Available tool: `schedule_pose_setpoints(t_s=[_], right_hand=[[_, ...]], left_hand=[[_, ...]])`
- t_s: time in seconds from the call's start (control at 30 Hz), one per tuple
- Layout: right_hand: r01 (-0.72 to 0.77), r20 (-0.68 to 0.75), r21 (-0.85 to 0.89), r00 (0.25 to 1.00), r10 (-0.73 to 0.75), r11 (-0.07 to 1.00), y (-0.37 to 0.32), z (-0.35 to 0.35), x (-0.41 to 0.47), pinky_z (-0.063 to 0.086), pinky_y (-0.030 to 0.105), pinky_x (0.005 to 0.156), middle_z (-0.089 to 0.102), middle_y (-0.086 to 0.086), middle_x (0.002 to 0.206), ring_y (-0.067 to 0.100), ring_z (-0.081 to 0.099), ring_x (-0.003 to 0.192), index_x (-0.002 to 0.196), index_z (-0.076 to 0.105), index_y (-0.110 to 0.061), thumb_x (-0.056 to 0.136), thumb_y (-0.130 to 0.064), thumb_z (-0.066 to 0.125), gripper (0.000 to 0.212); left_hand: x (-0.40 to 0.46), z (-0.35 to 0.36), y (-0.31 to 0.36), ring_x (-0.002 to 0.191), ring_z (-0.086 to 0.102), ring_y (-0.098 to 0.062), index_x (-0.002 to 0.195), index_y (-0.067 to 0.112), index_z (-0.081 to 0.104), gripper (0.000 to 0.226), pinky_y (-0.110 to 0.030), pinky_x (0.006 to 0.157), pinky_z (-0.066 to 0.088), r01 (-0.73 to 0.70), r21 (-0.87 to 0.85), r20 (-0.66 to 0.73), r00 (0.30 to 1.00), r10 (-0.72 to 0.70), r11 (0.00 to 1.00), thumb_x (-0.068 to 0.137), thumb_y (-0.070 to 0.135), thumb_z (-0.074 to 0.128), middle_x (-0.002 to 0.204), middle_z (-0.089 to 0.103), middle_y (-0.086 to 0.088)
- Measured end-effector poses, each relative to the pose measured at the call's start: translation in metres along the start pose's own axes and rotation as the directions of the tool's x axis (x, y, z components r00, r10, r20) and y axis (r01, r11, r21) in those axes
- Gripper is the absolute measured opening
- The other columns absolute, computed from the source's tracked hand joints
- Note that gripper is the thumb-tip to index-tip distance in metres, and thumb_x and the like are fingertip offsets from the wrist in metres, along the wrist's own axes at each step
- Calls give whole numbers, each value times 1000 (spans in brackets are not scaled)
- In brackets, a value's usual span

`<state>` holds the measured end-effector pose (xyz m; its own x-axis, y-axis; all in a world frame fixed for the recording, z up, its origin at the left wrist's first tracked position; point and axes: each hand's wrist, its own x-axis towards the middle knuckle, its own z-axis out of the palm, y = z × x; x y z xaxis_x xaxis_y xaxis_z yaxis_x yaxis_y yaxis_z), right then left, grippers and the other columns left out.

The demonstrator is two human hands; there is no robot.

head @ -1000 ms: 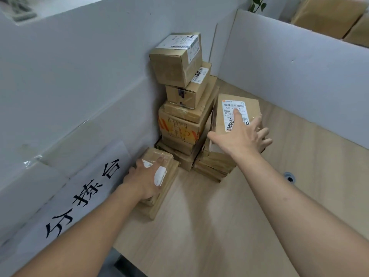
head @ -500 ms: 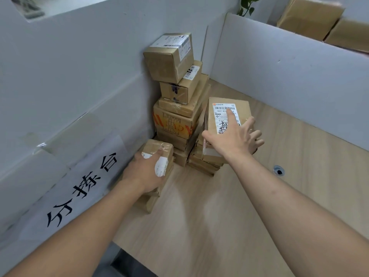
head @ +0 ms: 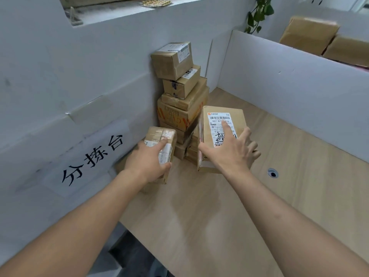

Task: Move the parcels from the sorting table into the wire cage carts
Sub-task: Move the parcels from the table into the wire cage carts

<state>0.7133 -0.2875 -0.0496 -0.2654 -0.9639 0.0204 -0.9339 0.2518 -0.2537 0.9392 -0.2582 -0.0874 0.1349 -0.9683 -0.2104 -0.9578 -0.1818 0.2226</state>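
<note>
My left hand [head: 148, 163] grips a small taped parcel [head: 159, 144] near the left wall: the index finger lies along its top, the thumb curls round its near right edge, and the other fingers are hidden behind it. The parcel is tilted, its far end raised; I cannot tell whether its near bottom edge touches the counter [head: 229, 216].

My right hand [head: 232, 151] holds a flat labelled parcel [head: 221, 126] from above. The index finger points across the white shipping label [head: 221, 127], the thumb lies against the parcel's left side, and the remaining fingers wrap over its right edge, so it is clamped between thumb and fingers. This parcel also slants, far end up, and sits over a low pile of flat parcels [head: 192, 150] that is mostly hidden behind it. Whether it rests on them I cannot tell.

Behind both, in the corner of the counter, stands a tall stack of parcels [head: 182, 100], the top box tilted against the white wall [head: 79, 66]. A paper sign with black characters [head: 91, 158] is stuck on that wall to my left. A white partition [head: 289, 86] runs along the right side of the counter, with more brown boxes [head: 311, 35] beyond it and a green plant [head: 257, 15] at its far end. A small round grommet hole [head: 272, 173] sits in the wooden top to the right of my right hand.
</note>
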Motion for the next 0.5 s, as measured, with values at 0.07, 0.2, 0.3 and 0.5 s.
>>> schedule_pose_setpoints(t_s=[0.07,0.2,0.3,0.5], right_hand=[[64,0,-12,998,-64,998,14,-2,-16,31,52,99,18,14,156,44,40,120,155,22,-50,62,-86,55,105],[186,8,-44,983,-185,982,43,-6,-50,31,53,100,18,14,158,45,39,123,155,22,-51,64,-88,54,104],[290,17,-40,957,-290,956,58,-8,-74,32,54,102,19,14,158,47,38,127,155,22,-51,64,-88,53,104],[480,43,-14,877,-479,877,64,-6,-125,33,56,105,20,14,158,46,37,130,155,23,-51,64,-90,51,103]], left_hand=[[-23,3,9,124,54,-39,157,57,17,84,-44,98,51,35,-11,-21,999,-35,999,86,72,60,144,40,-16],[-71,15,24,124,52,-37,156,57,18,83,-46,100,51,91,-46,-69,993,-94,995,86,72,61,140,41,-15],[-110,25,30,117,55,-37,155,58,18,84,-47,98,52,156,-84,-100,981,-165,984,85,72,62,138,40,-14],[-190,39,25,118,53,-35,155,58,17,83,-48,96,53,300,-148,-150,935,-321,942,86,71,62,136,40,-11]])
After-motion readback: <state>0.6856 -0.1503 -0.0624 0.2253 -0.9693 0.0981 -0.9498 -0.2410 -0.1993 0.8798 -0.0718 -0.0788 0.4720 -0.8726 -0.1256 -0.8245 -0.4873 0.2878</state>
